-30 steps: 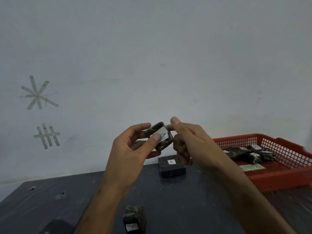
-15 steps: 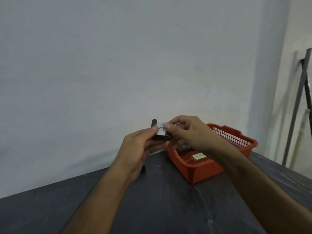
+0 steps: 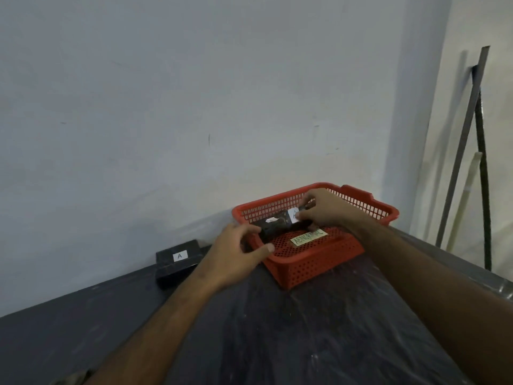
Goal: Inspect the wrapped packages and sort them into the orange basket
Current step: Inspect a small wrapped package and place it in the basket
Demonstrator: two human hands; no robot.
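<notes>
R hand (image 3: 323,211) is over the basket (image 3: 313,266), fingers curled round the right end of a dark wrapped pkg (image 3: 277,225), thumb by its white label (image 3: 293,213) w/ an "A" partly covered. L hand (image 3: 240,247) sits at the basket's near-left rim, fingers loosely spread, fingertips at or just touching the pkg's left end; can't tell if it actually grips, looks more like steadying. Pkg is inside the basket outline, low over the mesh floor; whether it rests on the floor or on other pkgs is hidden by the hands. Its long axis runs left-right across the basket, roughly between the two hands, so R hand has the hold and is nearer; release looks to be a matter of R letting go w/ L clearing off leftward. Counts: 1 pkg in hand, w/ a second small white patch (image 3: 270,219) on the dark wrap beside it, maybe another pkg, can't tell; 1 more pkg (image 3: 179,263) labelled "A" on the table (image 3: 277,343) left of the basket, by the wall, well apart from L hand; 1 basket, w/ 1 green-lettered tag (image 3: 309,236) on its floor, text unreadable. Some blurred thing at the bottom-left edge, can't ID.
</notes>
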